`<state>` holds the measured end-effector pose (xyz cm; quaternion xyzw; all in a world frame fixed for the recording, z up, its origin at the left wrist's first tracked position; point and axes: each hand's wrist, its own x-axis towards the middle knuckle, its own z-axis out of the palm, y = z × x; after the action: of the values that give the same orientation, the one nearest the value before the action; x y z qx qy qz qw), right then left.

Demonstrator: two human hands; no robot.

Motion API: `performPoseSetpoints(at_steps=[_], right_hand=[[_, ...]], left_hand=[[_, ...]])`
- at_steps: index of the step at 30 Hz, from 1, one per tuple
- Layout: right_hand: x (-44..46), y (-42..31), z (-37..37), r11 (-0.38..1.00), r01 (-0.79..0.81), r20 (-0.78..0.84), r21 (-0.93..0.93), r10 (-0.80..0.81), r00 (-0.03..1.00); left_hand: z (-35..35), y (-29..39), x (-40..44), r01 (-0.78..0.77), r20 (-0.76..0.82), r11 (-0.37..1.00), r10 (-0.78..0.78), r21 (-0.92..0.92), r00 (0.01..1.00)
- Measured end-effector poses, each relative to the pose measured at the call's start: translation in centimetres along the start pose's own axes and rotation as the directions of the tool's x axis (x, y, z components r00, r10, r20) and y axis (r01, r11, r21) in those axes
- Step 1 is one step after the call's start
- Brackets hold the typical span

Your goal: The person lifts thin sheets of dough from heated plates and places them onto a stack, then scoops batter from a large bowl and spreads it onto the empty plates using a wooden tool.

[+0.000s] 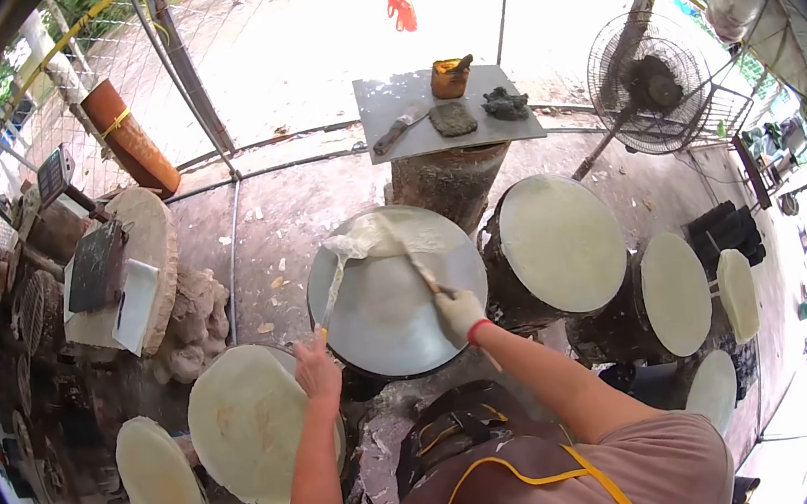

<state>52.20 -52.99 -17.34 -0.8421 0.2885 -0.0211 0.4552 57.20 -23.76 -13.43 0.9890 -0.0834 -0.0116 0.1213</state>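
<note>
My bare left hand (pixel 317 368) is closed around the handle of a batter-coated long-handled tool (pixel 336 288), its head over the far left of a round metal griddle (pixel 362 323). The shape of that head is blurred under the batter. In my right hand (pixel 460 313), which wears a pale glove, is a wooden stick (pixel 419 266) slanting across the griddle towards its far edge. Pale wet batter (pixel 397 236) lies on the griddle's far part, around the stick's tip. Most of the nearer metal is bare, with a whitish haze at the middle.
Griddles with pale round sheets stand on both sides, including one sheet (pixel 564 242) at right and another (pixel 252 427) at left. Beyond, a grey board (pixel 385 98) holds a scraper (pixel 401 129), dark cloths (pixel 506 103) and a brown container (pixel 450 78). A fan (pixel 650 81) stands far right.
</note>
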Motion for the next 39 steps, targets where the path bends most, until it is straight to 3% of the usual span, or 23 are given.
performPoseSetpoints(at_steps=[3,4,5,7,8,11,12,15,16,19,20,21,23,24,27,28,30,31,32,35,36,37,39], right_hand=[[0.6,-3.9,-0.7,0.907,-0.25,0.426,0.34,0.088,0.9],[0.3,-4.7,-3.0,0.888,-0.344,0.497,0.305,0.159,0.853],[-0.2,-5.5,-5.1,0.917,-0.329,0.438,0.228,0.205,0.875],[4.0,3.8,-2.4,0.85,-0.316,0.238,0.421,0.233,0.943],[2.4,2.0,-3.2,0.81,-0.223,0.082,0.542,0.214,0.973],[2.4,-1.1,-0.2,0.992,0.124,0.156,0.002,-0.123,0.98],[2.4,-3.2,0.0,0.994,0.013,0.345,0.11,-0.051,0.937],[2.9,-5.4,-4.6,0.95,-0.276,0.592,0.146,0.139,0.794],[3.9,-3.6,-5.4,0.979,-0.188,0.523,0.081,0.119,0.844],[5.0,-0.9,-3.2,0.969,-0.129,0.223,0.212,0.081,0.972],[5.3,0.2,-1.0,0.976,0.141,0.259,0.163,-0.181,0.949],[4.8,-1.5,-1.3,0.98,-0.012,0.434,0.201,-0.078,0.898],[4.1,-4.7,-2.8,0.929,-0.321,0.738,0.185,0.085,0.67],[4.5,-4.3,-4.1,0.947,-0.297,0.765,0.12,0.102,0.636],[6.5,-3.3,-8.0,0.953,-0.273,0.658,0.134,0.121,0.744],[7.6,-2.2,-5.2,0.798,-0.345,0.545,0.494,0.024,0.838],[9.4,-0.8,-2.7,0.954,-0.066,0.607,0.294,-0.133,0.784],[10.0,-0.7,-1.8,0.976,0.094,0.648,0.196,-0.201,0.735],[8.0,-4.8,-4.0,0.976,-0.202,0.787,0.079,0.064,0.613],[8.9,-1.5,-5.9,0.97,-0.242,0.899,-0.001,0.106,0.424],[9.0,-2.1,-7.4,0.96,-0.278,0.855,-0.044,0.18,0.487],[11.5,0.6,-6.9,0.964,-0.256,0.849,0.077,0.071,0.523],[11.3,-4.7,-8.8,0.945,-0.29,0.751,0.15,0.082,0.655]], left_hand=[[0.0,-0.3,-1.8,0.027,-0.008,1.0,-0.027,-0.007,1.0],[0.0,-0.8,-2.6,0.057,-0.023,0.998,-0.057,-0.002,0.998],[-0.1,-1.1,-3.3,0.087,-0.036,0.996,-0.087,0.004,0.996],[-0.4,-1.6,-4.1,0.103,-0.039,0.995,-0.103,-0.006,0.994],[-0.4,-1.5,-4.5,0.115,-0.037,0.993,-0.115,-0.01,0.993],[0.4,-0.1,-5.2,0.13,-0.04,0.991,-0.13,-0.018,0.991],[0.4,0.2,-5.7,0.141,-0.042,0.99,-0.142,-0.021,0.989],[-0.4,0.6,-6.9,0.18,-0.046,0.983,-0.182,-0.04,0.982],[-0.9,0.3,-8.0,0.204,-0.036,0.978,-0.206,-0.054,0.978],[-1.6,0.6,-9.9,0.231,-0.043,0.968,-0.236,-0.099,0.971],[-1.6,0.8,-10.5,0.225,-0.045,0.968,-0.231,-0.111,0.972],[-1.3,1.0,-11.2,0.204,-0.087,0.97,-0.216,-0.133,0.972],[-0.7,1.2,-12.8,0.154,-0.176,0.973,-0.184,-0.172,0.967],[-1.0,1.4,-13.5,0.204,-0.149,0.96,-0.234,-0.194,0.961],[-1.4,2.0,-16.4,0.299,-0.125,0.922,-0.336,-0.245,0.934],[-1.1,1.8,-17.4,0.289,-0.153,0.924,-0.332,-0.25,0.931],[-0.1,2.2,-18.3,0.262,-0.2,0.907,-0.338,-0.33,0.919],[0.4,2.6,-18.5,0.248,-0.217,0.881,-0.355,-0.403,0.91],[0.6,2.9,-18.9,0.231,-0.23,0.852,-0.371,-0.471,0.9],[1.3,5.0,-19.8,0.269,-0.055,0.455,-0.583,-0.849,0.811],[0.1,6.3,-19.4,0.294,0.021,0.369,-0.593,-0.882,0.805],[-2.5,8.3,-19.0,0.321,0.099,0.277,-0.597,-0.906,0.796],[-4.4,11.4,-18.6,0.331,0.201,0.1,-0.62,-0.938,0.758]])
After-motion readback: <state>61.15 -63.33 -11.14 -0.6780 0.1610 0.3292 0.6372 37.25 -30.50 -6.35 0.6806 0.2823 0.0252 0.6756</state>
